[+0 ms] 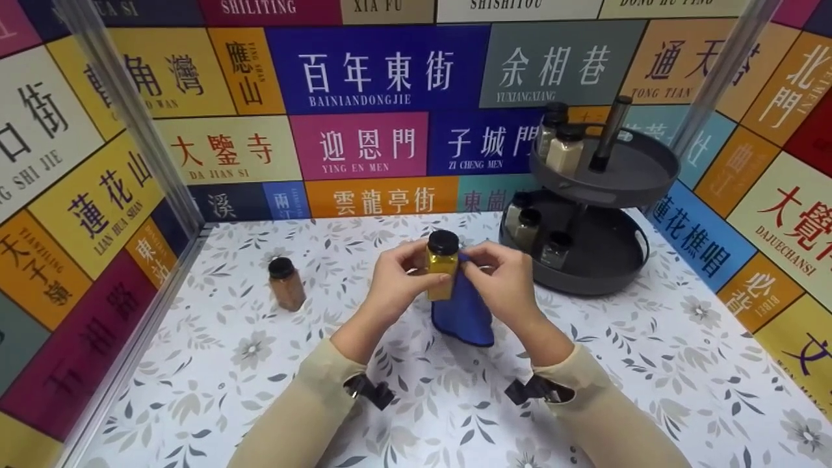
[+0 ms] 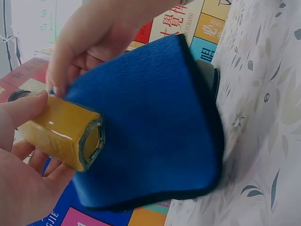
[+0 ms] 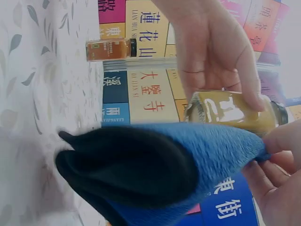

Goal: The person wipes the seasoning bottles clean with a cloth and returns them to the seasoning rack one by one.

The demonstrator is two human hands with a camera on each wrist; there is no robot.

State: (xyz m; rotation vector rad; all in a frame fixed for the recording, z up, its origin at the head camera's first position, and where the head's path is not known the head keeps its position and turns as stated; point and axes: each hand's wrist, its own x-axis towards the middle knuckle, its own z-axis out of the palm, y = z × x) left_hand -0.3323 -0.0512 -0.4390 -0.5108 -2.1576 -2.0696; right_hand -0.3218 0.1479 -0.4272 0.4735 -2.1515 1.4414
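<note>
My left hand [image 1: 400,278] grips a square glass spice jar [image 1: 442,266] filled with yellow powder and topped by a black lid. It is held upright above the table, thumb across its near side. Right beside the jar, my right hand [image 1: 504,276] pinches a blue cloth [image 1: 463,312] with dark edging at its upper part. The cloth hangs down from those fingers. In the left wrist view the cloth [image 2: 150,122] spreads out behind the jar [image 2: 63,129]. Seen from the right wrist, the cloth [image 3: 221,150] is folded and overlaps the side of the jar [image 3: 230,110].
A jar of reddish-brown powder [image 1: 286,286] stands on the flower-patterned table [image 1: 247,390] at left. To the right, a dark two-tier round rack [image 1: 585,279] carries several black-lidded jars and a tall dark cylinder [image 1: 611,133]. Panels with colourful lettering [image 1: 377,71] enclose the table's back and sides.
</note>
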